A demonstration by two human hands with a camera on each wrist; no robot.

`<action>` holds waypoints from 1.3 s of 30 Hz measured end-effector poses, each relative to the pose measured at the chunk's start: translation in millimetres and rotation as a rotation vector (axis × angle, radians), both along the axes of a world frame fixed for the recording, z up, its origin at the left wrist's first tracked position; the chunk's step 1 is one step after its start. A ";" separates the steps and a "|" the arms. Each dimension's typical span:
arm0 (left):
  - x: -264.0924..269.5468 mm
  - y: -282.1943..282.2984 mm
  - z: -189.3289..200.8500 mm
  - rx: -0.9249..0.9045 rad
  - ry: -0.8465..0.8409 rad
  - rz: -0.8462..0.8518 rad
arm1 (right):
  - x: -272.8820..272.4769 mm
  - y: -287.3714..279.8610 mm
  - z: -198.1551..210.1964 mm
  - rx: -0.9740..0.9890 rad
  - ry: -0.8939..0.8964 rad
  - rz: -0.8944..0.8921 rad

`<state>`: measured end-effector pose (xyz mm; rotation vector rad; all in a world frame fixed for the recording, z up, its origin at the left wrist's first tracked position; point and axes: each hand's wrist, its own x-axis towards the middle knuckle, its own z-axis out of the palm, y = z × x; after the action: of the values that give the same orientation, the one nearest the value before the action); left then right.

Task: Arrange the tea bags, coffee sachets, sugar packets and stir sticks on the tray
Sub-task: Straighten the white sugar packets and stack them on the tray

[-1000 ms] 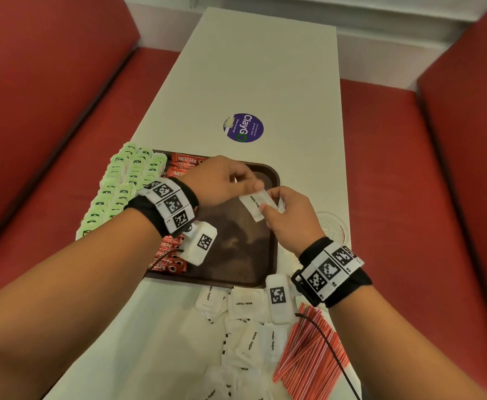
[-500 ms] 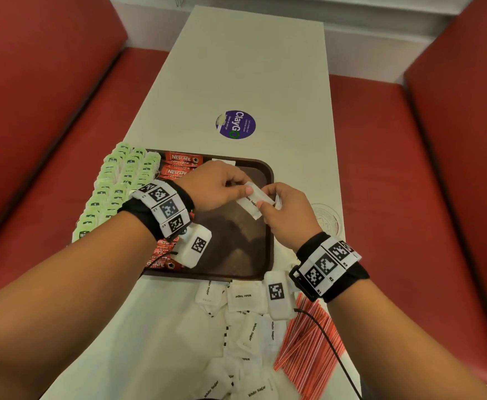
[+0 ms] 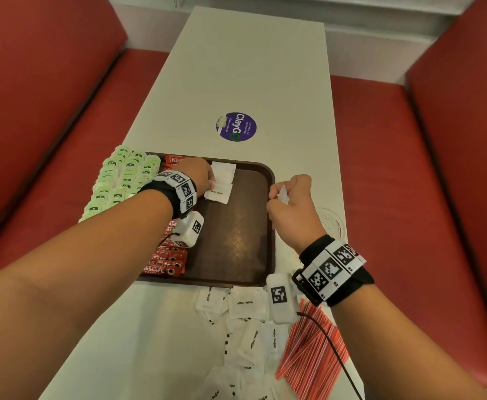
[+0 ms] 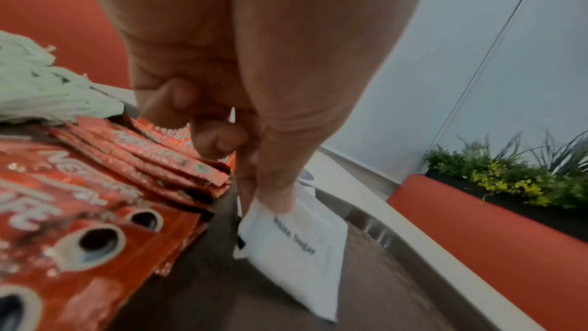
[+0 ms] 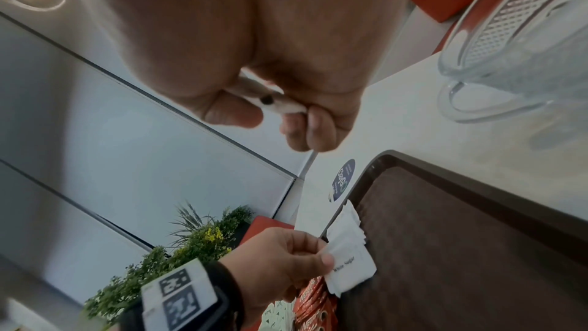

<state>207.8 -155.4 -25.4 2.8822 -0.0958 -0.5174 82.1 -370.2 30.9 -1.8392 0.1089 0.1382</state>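
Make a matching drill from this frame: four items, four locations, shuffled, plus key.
Items
1. tea bags
2. coffee sachets
3. stir sticks
4. sugar packet pinched by left hand

Locations
A. off the tray, on the table near the right forearm
B. far middle of the tray, next to another white packet
C. left edge of the tray, green rows
D. on the tray, red column between the green rows and the bare brown area

Pairs: 1-C, 2-D, 3-A, 4-B
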 end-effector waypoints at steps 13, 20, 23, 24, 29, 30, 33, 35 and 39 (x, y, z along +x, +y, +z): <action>16.8 -2.1 -14.5 0.046 -0.019 0.070 | 4.5 -3.3 -12.7 0.024 0.071 -0.071; 13.1 -3.1 -7.6 0.032 -0.051 0.098 | 3.0 -0.9 -15.1 0.084 0.076 -0.027; 7.6 -6.3 1.6 -0.023 -0.148 0.113 | 2.4 -3.4 -12.3 0.066 0.050 -0.035; 3.6 -8.9 6.4 -0.084 -0.185 0.122 | 2.3 -4.2 -11.5 0.086 0.048 -0.040; -29.4 -22.5 36.9 -0.512 -0.146 -0.079 | -0.6 -7.1 -11.2 0.099 0.025 -0.062; -37.7 -24.0 42.8 -0.585 -0.086 -0.119 | -0.6 -7.7 -11.0 0.083 0.019 -0.070; -56.8 -28.1 56.3 -0.705 0.006 -0.206 | 0.4 -7.5 -10.4 0.063 0.000 -0.090; -62.8 -29.4 60.6 -0.724 0.032 -0.226 | -0.2 -5.1 -9.4 0.036 0.000 -0.091; -61.8 -22.2 57.6 -0.612 0.011 -0.277 | -2.8 -1.6 -6.1 0.072 0.079 -0.042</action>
<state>146.0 -177.6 32.3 2.2747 -0.5538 -0.4503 79.3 -371.9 24.9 -1.7592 0.1953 0.1837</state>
